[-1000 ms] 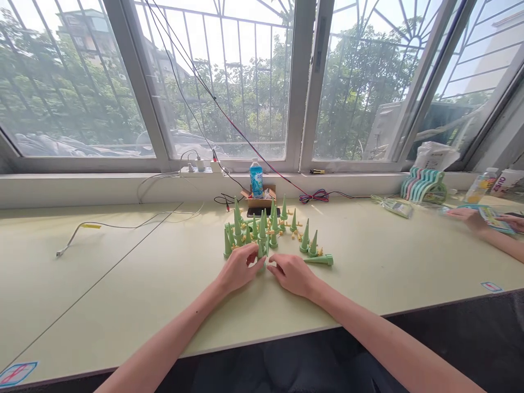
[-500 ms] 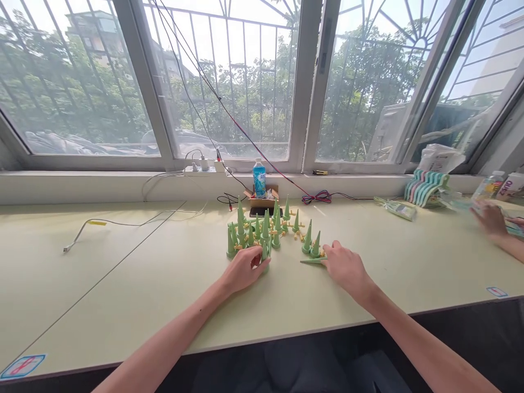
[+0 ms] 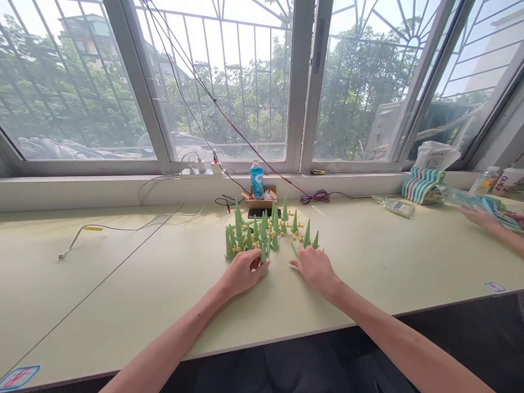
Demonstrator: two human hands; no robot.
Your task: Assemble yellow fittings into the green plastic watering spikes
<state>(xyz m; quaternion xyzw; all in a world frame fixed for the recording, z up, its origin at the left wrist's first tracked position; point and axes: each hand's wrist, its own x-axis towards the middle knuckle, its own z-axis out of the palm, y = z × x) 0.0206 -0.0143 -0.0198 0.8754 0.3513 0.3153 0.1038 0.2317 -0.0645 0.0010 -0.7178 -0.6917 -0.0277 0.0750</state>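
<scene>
My left hand curls round a small green cone that stands upright at the front of a cluster of similar cones. My right hand is closed, palm down, over another green cone; only its pointed end shows, past the index finger, tilted up to the left. Just behind the right hand two green cones stand upright, their bases partly hidden by the fingers. The cluster of green cones has small yellow pieces sticking out among it.
Behind the cluster are a cardboard box, a blue-labelled bottle and a dark phone-like slab. Coiled wires and a packet lie farther right. At the far right another person's hand handles a plastic bag near some hangers.
My right hand has moved left, and the cone under it has turned from lying flat to pointing up and left. My left hand stays at its cone. The other person's hand has shifted left.
</scene>
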